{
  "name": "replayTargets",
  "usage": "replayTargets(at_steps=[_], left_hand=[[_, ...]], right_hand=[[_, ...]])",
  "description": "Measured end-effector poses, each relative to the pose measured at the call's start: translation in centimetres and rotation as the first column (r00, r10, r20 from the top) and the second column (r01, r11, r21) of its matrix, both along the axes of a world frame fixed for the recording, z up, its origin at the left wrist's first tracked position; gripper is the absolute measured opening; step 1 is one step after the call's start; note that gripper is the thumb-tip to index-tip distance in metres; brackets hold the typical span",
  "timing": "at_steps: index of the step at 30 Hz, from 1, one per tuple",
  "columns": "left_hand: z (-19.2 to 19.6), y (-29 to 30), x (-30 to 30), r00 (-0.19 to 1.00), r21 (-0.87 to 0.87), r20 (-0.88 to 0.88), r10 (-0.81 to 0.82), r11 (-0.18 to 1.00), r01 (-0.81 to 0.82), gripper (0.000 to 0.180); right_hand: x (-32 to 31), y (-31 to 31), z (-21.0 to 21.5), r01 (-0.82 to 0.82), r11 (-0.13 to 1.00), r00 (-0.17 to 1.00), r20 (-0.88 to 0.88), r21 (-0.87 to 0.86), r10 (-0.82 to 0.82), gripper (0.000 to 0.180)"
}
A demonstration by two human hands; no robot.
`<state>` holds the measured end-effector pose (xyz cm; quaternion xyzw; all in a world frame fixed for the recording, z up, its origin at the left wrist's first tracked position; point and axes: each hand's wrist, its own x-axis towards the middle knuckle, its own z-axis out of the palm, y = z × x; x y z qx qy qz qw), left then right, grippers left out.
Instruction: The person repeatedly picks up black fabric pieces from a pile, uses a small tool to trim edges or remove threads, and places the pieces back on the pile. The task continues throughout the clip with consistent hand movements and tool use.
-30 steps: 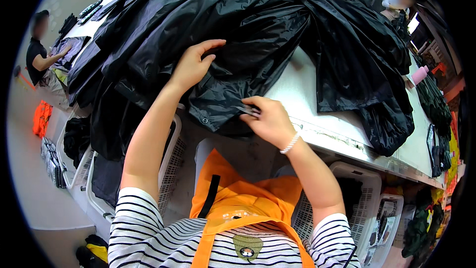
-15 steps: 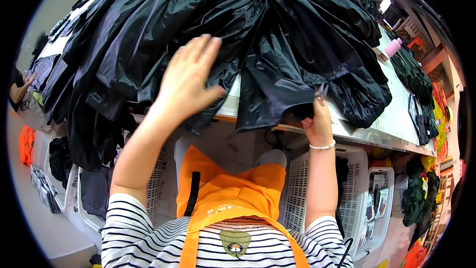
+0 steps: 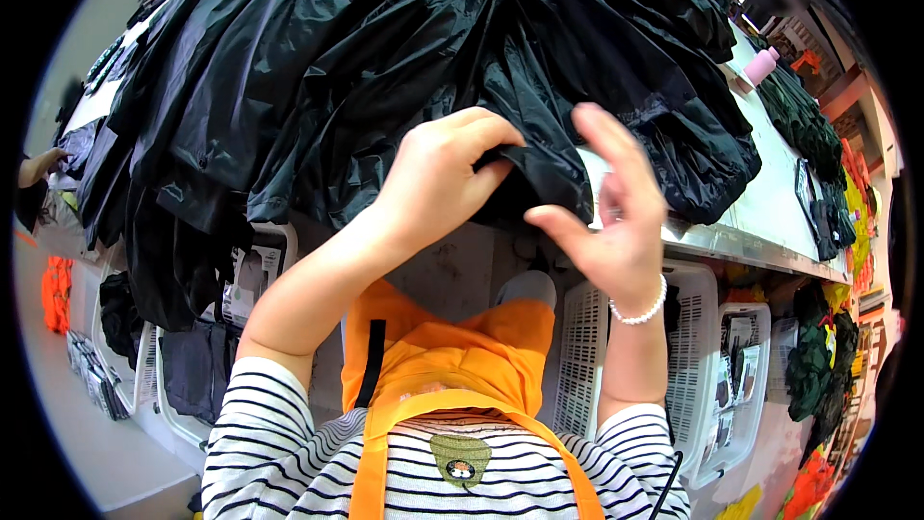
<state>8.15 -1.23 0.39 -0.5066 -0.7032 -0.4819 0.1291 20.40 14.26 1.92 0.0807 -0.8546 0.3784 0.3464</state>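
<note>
A big heap of glossy black cloth (image 3: 318,77) is draped over the table in front of me, its folds hanging past the near edge. My left hand (image 3: 448,164) pinches the edge of one panel near the middle, thumb and fingers closed on it. To its right, apart from the gathered edge, my right hand (image 3: 621,207) has its thumb and forefinger spread wide. Its other fingers are curled and partly hidden, with motion blur, so I cannot see whether anything lies in them.
White plastic baskets (image 3: 691,356) stand below the table at right; another basket (image 3: 183,414) holds dark cloth at left. A pink bottle (image 3: 760,66) stands on the white tabletop (image 3: 736,202), near more dark garments (image 3: 804,125). Another person's hand (image 3: 43,166) shows at far left.
My left hand has moved right and down, from flat above the cloth to pinching its edge. My right hand has risen and spread; the small metal tool at its fingertips no longer shows.
</note>
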Motion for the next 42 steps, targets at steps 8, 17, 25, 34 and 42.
replayTargets(at_steps=[8,17,25,34,42], left_hand=[[-2.1,-2.1,1.1,0.959,-0.055,0.012,0.282,0.958,-0.281,0.044],[-3.9,-4.0,-2.3,0.537,0.235,0.797,-0.277,0.961,0.147,0.015],[-3.6,-2.5,-1.0,0.478,0.362,0.799,-0.365,0.927,0.103,0.018],[-2.7,-1.5,-0.9,0.585,0.278,0.773,-0.244,0.960,0.033,0.016],[-1.8,-1.2,-1.2,0.600,0.224,0.764,-0.237,0.970,0.098,0.016]], right_hand=[[-2.9,2.6,-1.6,0.099,0.914,0.995,0.047,-0.393,-0.087,0.019],[-3.9,3.3,-3.3,0.050,0.568,0.980,0.150,-0.822,0.131,0.020],[-3.2,4.5,-4.6,0.049,0.629,0.970,0.186,-0.776,0.154,0.015],[-2.8,-0.1,-0.9,0.074,0.981,0.992,-0.114,0.180,-0.054,0.025],[-4.7,0.0,-0.6,-0.124,0.989,0.992,0.020,0.083,0.123,0.018]])
